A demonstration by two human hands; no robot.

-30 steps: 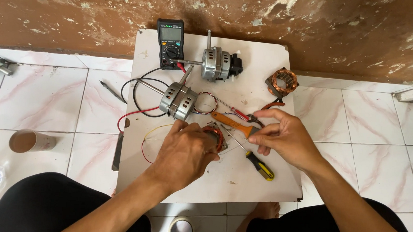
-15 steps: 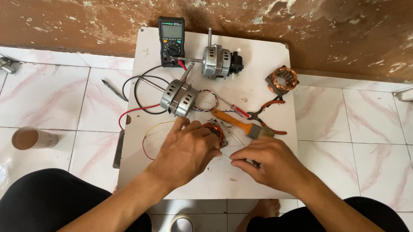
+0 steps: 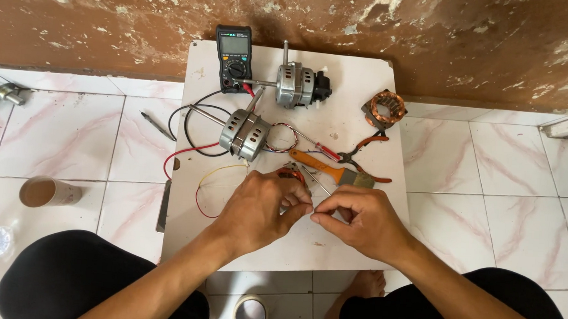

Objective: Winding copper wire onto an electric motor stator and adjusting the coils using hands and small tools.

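**Fingertips meet over a copper coil**

Both hands sit low on the white board, a smooth square with rounded corners. The left hand curls its fingers over a small reddish copper coil; the right hand pinches thumb to forefinger, its tips touching the left's. What lies between the fingertips is too small to tell. The coil is mostly hidden, only its glossy wound top showing just above the left knuckles.

Just beyond lie a brush with an orange handle, red-handled pliers and a ribbed metal motor. A second motor, a dark meter and a bare copper stator lie farther back.
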